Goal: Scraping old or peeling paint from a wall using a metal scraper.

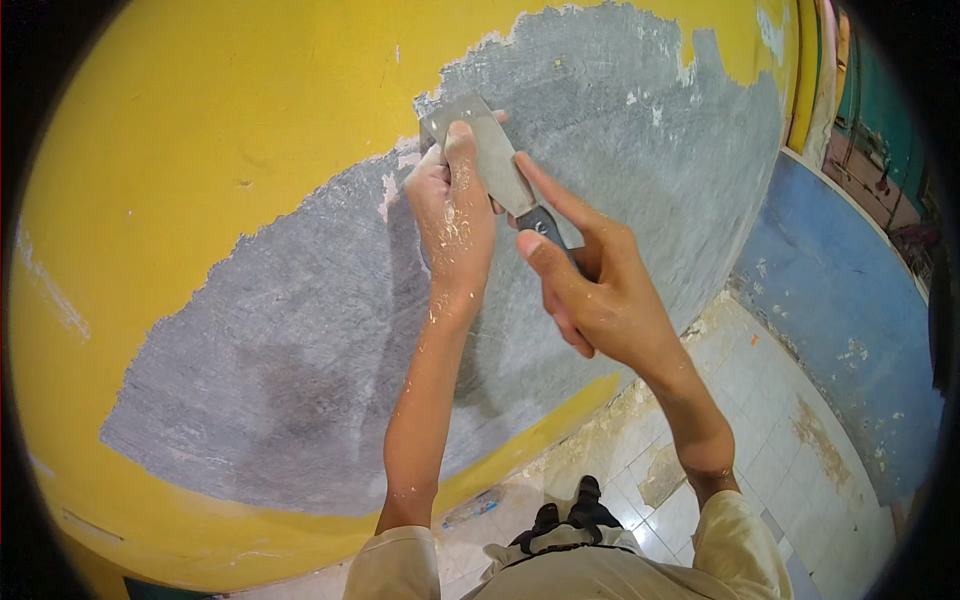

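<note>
My right hand [600, 285] is closed round the dark handle of a putty knife [491, 161], its index finger stretched along the blade's edge. My left hand [454, 210] pinches the wide metal blade near its far end, thumb on top and fingers behind. Pale paint flakes cling to the left hand and forearm. Behind both hands stands a wall with a large bare grey patch [300, 382], bordered by ragged-edged yellow paint [187, 135]. Small pale scraps remain along the border. Whether the blade touches the wall cannot be told.
Below are tiles [750, 427] with debris and stains along the wall's foot. A clear plastic bottle [472, 510] lies near my shoes [589, 491]. A low blue wall [832, 315] with peeling spots runs along the right, with green and pink surfaces beyond.
</note>
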### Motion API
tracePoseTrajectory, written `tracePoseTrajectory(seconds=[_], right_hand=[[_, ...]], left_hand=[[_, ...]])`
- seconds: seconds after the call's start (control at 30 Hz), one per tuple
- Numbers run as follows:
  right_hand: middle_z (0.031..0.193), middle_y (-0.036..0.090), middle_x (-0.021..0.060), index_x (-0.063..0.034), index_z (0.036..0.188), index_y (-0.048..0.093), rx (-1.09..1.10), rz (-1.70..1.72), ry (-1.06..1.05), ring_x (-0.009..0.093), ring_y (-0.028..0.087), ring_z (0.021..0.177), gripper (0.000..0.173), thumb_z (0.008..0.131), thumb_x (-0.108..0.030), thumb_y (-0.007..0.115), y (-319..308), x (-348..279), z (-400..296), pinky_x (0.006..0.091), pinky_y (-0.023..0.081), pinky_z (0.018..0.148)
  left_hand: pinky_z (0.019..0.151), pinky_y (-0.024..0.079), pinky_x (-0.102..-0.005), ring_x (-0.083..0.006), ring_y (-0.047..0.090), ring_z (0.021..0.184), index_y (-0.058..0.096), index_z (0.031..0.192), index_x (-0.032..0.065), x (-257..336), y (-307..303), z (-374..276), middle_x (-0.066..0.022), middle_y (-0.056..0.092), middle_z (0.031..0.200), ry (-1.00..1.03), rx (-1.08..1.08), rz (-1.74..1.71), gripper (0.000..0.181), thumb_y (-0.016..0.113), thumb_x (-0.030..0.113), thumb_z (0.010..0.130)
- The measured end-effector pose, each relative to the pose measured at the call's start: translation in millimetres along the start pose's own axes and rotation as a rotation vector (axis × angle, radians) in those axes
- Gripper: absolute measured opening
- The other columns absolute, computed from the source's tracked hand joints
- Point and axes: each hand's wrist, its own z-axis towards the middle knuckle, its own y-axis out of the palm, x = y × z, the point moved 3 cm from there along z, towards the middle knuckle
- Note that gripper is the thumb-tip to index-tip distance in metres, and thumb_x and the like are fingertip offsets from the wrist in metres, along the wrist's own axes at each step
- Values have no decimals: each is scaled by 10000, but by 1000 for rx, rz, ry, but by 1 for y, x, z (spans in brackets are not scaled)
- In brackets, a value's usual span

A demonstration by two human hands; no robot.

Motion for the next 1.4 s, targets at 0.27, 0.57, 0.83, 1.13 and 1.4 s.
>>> tracePoseTrajectory(seconds=[0.27, 0.57, 0.83, 1.13, 1.4], right_hand=[[491, 417, -57, -101, 1493, 393, 18, 19, -54, 39, 343, 352, 537, 985, -139, 565, 0, 2, 4, 242, 272, 337], [502, 445, -31, -64, 1490, 383, 31, 33, -48, 55, 372, 366, 565, 963, -137, 571, -2, -1, 5, 260, 291, 347], [501, 441, -32, -51, 1491, 375, 65, 31, -67, 54, 382, 365, 569, 966, -149, 570, 0, 0, 6, 259, 294, 341], [505, 447, -32, -59, 1497, 366, 62, 23, -99, 60, 384, 360, 574, 969, -150, 573, 3, -5, 11, 259, 294, 339], [493, 443, -12, -52, 1493, 370, 82, 29, -57, 65, 383, 355, 575, 968, -167, 573, 1, -13, 8, 262, 295, 338]], left_hand=[[522, 396, -247, -59, 465, 561, 722, 1051, -13, 0, 1, -3, 17, 560, 646, 28, 18, 50, 471, 414, 344, 1046], [473, 381, -240, -61, 483, 523, 730, 999, -16, 4, 8, 7, -1, 573, 627, 77, 19, 119, 467, 417, 328, 1035], [557, 409, -250, -69, 505, 611, 731, 1009, -9, 3, 8, 15, -11, 608, 717, 42, -22, 47, 444, 433, 319, 1028], [651, 449, -249, -79, 540, 704, 722, 1031, -23, 7, 7, 22, -31, 659, 824, 54, -45, 84, 451, 438, 328, 1021], [481, 399, -264, -77, 491, 518, 735, 949, -36, 4, 12, 26, -13, 582, 616, 119, -8, -34, 476, 426, 318, 1027]])
